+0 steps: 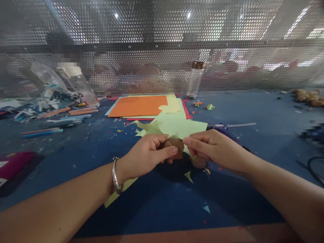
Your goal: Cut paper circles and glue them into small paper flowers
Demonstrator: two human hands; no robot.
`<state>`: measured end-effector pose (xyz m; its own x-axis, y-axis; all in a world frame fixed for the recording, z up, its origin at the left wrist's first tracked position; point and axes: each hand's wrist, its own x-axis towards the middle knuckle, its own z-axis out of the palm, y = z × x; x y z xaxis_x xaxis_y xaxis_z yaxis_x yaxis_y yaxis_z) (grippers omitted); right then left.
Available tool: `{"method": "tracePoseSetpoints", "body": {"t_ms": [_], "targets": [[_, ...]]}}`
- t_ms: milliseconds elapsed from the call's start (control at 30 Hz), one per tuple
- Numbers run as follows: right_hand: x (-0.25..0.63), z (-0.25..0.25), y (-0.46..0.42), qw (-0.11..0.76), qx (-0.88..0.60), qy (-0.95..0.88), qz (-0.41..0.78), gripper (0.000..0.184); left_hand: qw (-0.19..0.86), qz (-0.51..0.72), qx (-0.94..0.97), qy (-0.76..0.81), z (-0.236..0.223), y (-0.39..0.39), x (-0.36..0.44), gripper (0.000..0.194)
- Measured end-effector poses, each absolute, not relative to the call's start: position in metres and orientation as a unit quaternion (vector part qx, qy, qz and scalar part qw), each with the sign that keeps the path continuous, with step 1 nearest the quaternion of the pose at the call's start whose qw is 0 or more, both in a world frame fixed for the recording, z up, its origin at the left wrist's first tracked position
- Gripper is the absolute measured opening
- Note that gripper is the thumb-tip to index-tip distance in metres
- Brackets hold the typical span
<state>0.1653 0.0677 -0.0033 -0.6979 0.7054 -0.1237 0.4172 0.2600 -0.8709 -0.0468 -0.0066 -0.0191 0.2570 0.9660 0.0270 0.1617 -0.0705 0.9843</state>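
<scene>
Biggest worry first: the blue tabletop (227, 204) is littered with bits, so anything small that gets dropped there could easily be lost in the mess. Next size down, the orange sheet (139, 106) is laid on a loose stack of coloured paper, and with the pale green sheet (182, 126) spread just behind the fingers, it could probably all be shoved or creased by one careless forward push. Then the hands: the left hand (144, 153) has its grip clamped on the brown piece, thumb in front and fingers behind, while the right hand (210, 145) has thumb and forefinger together right at its edge, though what's pinched there, if anything, can't be told. A tear or fold could be caused if the two were pulled against each other, that's the main risk imo. The yellow-green strip (121, 192) is left lying under the left wrist, so it could be dragged along, or snagged by the silver bracelet (116, 175). The brown piece (179, 146) itself is held up between the hands above the tabletop and looks bendy, so it could be dented if the thumb is pressed too hard. Last and tiniest, the pointy green scrap (189, 176) is left close below the hands and could be brushed away by a sleeveless forearm.
</scene>
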Motion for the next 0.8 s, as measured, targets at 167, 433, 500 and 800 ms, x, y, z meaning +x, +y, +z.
{"method": "tracePoseSetpoints", "body": {"t_ms": [167,433,500,800], "targets": [[0.165,-0.005,0.067,0.165,-0.371,-0.777,0.48,0.052,0.506,0.399,0.601,0.472,-0.017,-0.006,-0.046,0.014],[0.162,-0.005,0.068,0.234,-0.335,-0.781,0.472,0.048,0.499,0.432,0.606,0.444,-0.016,-0.01,-0.043,0.017],[0.161,-0.005,0.065,0.223,-0.34,-0.771,0.49,0.046,0.506,0.44,0.611,0.421,-0.016,-0.012,-0.041,0.014],[0.16,-0.002,0.062,0.256,-0.332,-0.775,0.473,0.041,0.54,0.502,0.494,0.462,-0.019,-0.013,-0.033,0.018]]}}
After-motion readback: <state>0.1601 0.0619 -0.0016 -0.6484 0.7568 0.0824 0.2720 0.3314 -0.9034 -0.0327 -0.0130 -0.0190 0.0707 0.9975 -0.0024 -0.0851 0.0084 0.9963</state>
